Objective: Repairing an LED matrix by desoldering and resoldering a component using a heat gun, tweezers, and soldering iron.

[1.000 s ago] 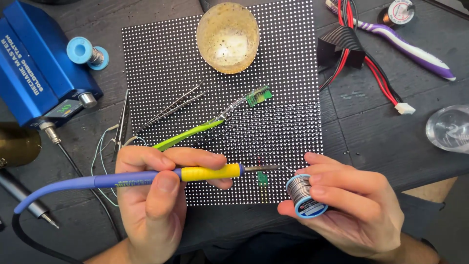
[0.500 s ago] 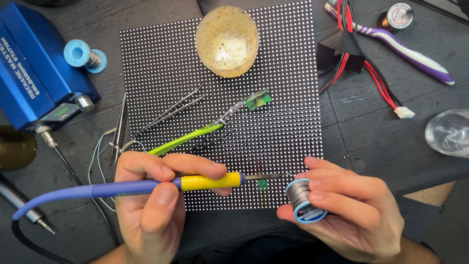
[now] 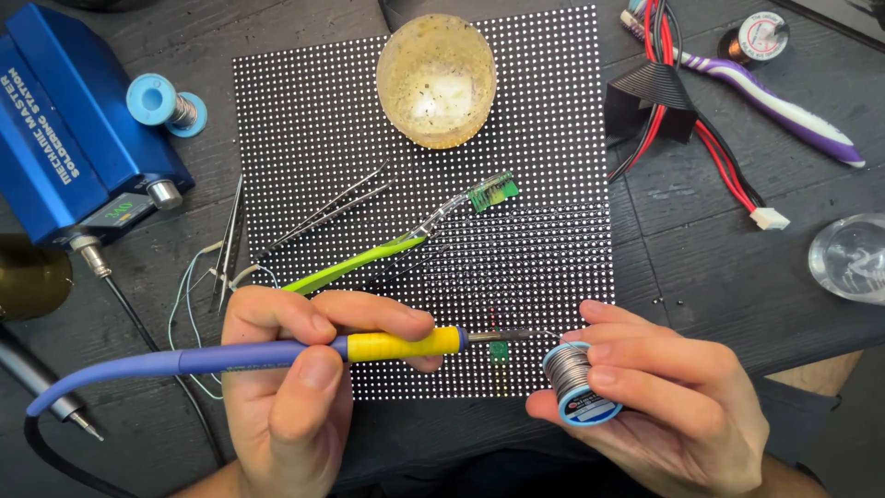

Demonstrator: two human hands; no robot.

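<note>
The left hand (image 3: 286, 387) grips a soldering iron (image 3: 277, 353), fingers clenched round its yellow rubbery collar and smooth blue-violet handle, thumb pressed on top; the slim metal tip points right and sits low over the bottom edge of a square black LED panel (image 3: 553, 138), whose face is a fine grid of pale dots. Just under the tip lies a small green chip (image 3: 499, 350) on the panel. The right hand (image 3: 659, 406) cups a spool of solder (image 3: 576, 380), fingers wrapped about its grey wound wire and blue flange, with a thin strand of wire reaching toward the iron's tip; whether strand and tip touch cannot be told. Higher on the panel, lime-green tweezers (image 3: 364, 261) lie slantwise, their steel points pinching or touching a second small green board (image 3: 492, 191). Plain steel tweezers (image 3: 323, 214) lie crossed to their left. A round, translucent amber bowl (image 3: 436, 78) stands at the panel's top edge. On the dark wooden worktop (image 3: 719, 277), a blue boxy soldering station (image 3: 69, 148) sits at the left with a light-blue spool (image 3: 164, 103) beside it. To the right lie red and black wires (image 3: 701, 138) with a white plug, a purple and white toothbrush (image 3: 784, 111), and a clear glass piece (image 3: 853, 258) at the edge.
</note>
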